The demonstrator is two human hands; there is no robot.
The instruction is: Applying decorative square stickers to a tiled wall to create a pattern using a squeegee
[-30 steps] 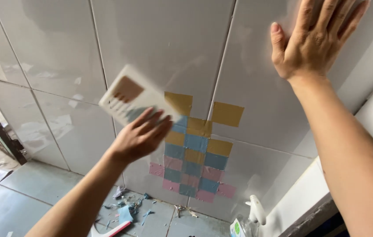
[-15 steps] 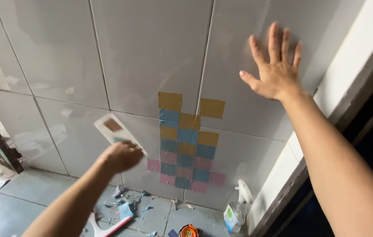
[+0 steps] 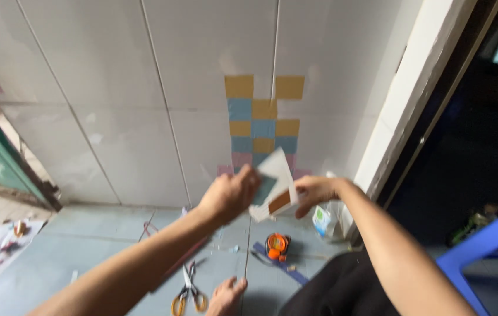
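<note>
Left hand (image 3: 229,194) and right hand (image 3: 314,192) both pinch 1 white backing sheet bearing teal and brown square stickers (image 3: 273,186), fingers closed on opposite edges. The sheet is held in the air before the grey tiled wall (image 3: 143,88), below the yellow, blue and pink sticker patch (image 3: 263,120). Yellow-handled scissors (image 3: 189,289) and an orange tape measure (image 3: 277,246) lie on the floor.

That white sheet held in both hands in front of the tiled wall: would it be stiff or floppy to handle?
Probably floppy and light: the white sheet looks thin as paper and is pinched between the left hand and right hand, with its lower edge bent. It likely creases or tears easily. A teal patch and a brown patch on it suggest stickers, so it may feel slick.
</note>
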